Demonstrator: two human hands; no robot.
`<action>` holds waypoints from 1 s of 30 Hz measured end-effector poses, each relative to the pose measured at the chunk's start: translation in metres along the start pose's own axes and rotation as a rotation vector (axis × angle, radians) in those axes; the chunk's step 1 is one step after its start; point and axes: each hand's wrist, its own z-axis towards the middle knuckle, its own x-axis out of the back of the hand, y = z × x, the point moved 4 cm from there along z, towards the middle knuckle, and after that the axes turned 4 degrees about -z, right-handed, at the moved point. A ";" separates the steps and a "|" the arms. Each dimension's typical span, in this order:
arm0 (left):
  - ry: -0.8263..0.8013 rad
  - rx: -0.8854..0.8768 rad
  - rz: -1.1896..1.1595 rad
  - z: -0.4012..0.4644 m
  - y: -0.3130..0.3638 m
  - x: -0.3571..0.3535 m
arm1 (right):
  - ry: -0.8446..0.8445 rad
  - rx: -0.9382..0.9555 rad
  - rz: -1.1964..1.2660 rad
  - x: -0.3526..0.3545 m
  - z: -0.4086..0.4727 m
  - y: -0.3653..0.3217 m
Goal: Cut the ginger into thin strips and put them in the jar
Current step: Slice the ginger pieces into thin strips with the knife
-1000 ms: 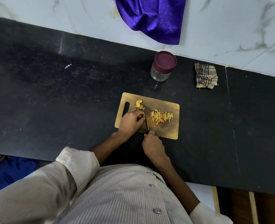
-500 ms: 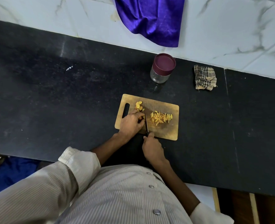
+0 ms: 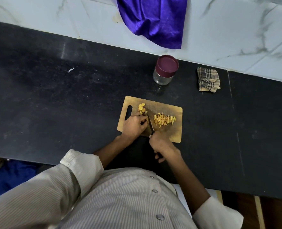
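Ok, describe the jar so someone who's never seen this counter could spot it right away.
On the black counter, look just beyond the far edge of the wooden cutting board, near the white wall. The jar stands there, left of a checked cloth. It is the only clear glass thing, with a maroon lid on.

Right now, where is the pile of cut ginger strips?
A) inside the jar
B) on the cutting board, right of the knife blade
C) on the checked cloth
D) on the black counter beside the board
B: the ginger strips lie on the cutting board, to the right of the knife, while the jar stands lidded behind the board.
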 end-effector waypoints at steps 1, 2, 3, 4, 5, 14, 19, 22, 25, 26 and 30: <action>0.002 0.009 0.000 0.000 0.000 0.000 | 0.085 0.064 -0.120 -0.005 0.001 -0.005; 0.002 0.015 0.002 0.001 -0.001 0.000 | 0.164 0.122 -0.197 -0.011 0.000 -0.008; 0.000 0.018 0.005 0.001 -0.001 0.000 | 0.196 0.153 -0.222 -0.016 -0.002 -0.010; 0.005 0.021 0.006 0.001 -0.001 0.000 | 0.209 0.171 -0.232 -0.020 -0.003 -0.011; 0.007 0.026 0.009 0.000 -0.001 0.001 | 0.216 0.176 -0.238 -0.022 -0.004 -0.009; 0.019 0.017 0.019 0.001 -0.002 -0.001 | 0.286 0.192 -0.127 -0.015 0.001 -0.003; 0.021 0.007 0.003 0.002 -0.003 -0.001 | 0.298 0.211 -0.112 -0.009 0.000 0.004; 0.033 0.001 -0.014 0.001 -0.004 -0.001 | 0.294 0.235 -0.113 -0.008 -0.001 0.006; 0.030 -0.009 -0.024 0.001 -0.005 0.000 | 0.273 0.257 -0.123 -0.008 -0.002 0.005; 0.026 -0.010 -0.023 0.001 -0.005 0.000 | 0.272 0.262 -0.127 -0.008 -0.001 0.004; 0.021 -0.009 -0.017 0.001 -0.005 0.000 | 0.276 0.293 -0.138 -0.006 -0.001 0.000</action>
